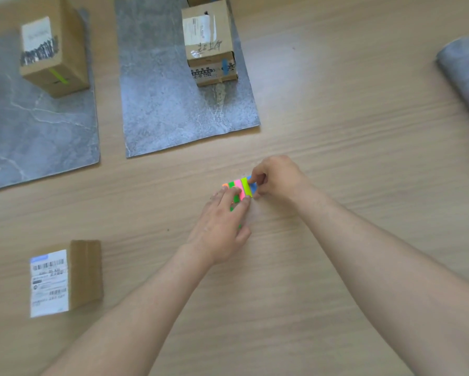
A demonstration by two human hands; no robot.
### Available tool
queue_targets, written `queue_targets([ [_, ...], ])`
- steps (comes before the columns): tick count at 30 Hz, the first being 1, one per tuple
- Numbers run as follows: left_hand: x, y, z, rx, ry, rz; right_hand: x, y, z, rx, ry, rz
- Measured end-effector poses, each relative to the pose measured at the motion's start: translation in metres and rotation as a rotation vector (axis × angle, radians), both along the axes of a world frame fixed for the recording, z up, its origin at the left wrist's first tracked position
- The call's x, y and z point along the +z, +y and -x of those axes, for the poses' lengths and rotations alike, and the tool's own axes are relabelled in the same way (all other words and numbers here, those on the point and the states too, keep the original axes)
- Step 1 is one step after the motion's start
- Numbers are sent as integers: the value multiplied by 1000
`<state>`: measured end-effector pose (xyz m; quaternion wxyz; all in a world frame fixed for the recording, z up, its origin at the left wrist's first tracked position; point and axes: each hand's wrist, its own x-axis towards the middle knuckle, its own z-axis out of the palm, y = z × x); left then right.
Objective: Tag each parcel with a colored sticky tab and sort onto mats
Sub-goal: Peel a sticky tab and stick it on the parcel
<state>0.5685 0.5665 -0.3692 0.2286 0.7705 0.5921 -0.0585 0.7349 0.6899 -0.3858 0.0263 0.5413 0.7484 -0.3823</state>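
My left hand (222,226) lies flat on the sticky tab pad (240,189) in the middle of the wooden table (336,131). Its fingers are straight and close together, pressing the pad's orange, green and pink strips down. My right hand (276,177) meets the pad from 3 o'clock with its fingers curled, thumb and forefinger pinching the pad's right end where the yellow-green and blue strips sit. I cannot tell whether a single tab has lifted free.

At 10 o'clock a grey marbled mat (37,126) carries a cardboard parcel (54,47) with a white label on top and a green tab (58,76) on its near face. At 11 o'clock a second grey mat (173,109) holds another parcel (208,42) that has handwriting on the cardboard and a blue tab (224,67) on its near face. A further box (204,0) stands just behind it, cut off by the top edge.

At 2 o'clock the corner of a third grey mat (466,77) shows at the frame's edge. At 8 o'clock, off the mats and well apart from my hands, a parcel with a barcode label (67,278) sits on the bare table. I see no coloured tab on it.
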Motion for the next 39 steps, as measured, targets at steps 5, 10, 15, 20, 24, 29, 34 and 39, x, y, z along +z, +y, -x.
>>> queue_targets([
  [5, -4, -2, -1, 23, -45, 7, 2, 7, 1, -16, 25, 50],
  [10, -3, -2, -1, 45, -86, -3, 4, 8, 1, 72, 2, 1],
  [15, -4, -1, 1, 34, -105, -7, 3, 6, 0, 72, 16, -28],
  [20, -4, -1, 3, 22, -123, -29, 2, 12, 9, 117, -18, -43],
  [24, -2, 0, 4, 27, -113, -2, 0, 11, 6, 125, 22, -71],
  [29, -4, -1, 3, 39, -107, -20, 2, 1, -2, 249, 58, -219],
  [34, -7, -3, -1, 47, -94, -73, -10, -7, -9, 267, 156, -356],
  [39, -8, -6, -8, 70, -21, -91, -10, -10, -12, 250, 221, -382],
])
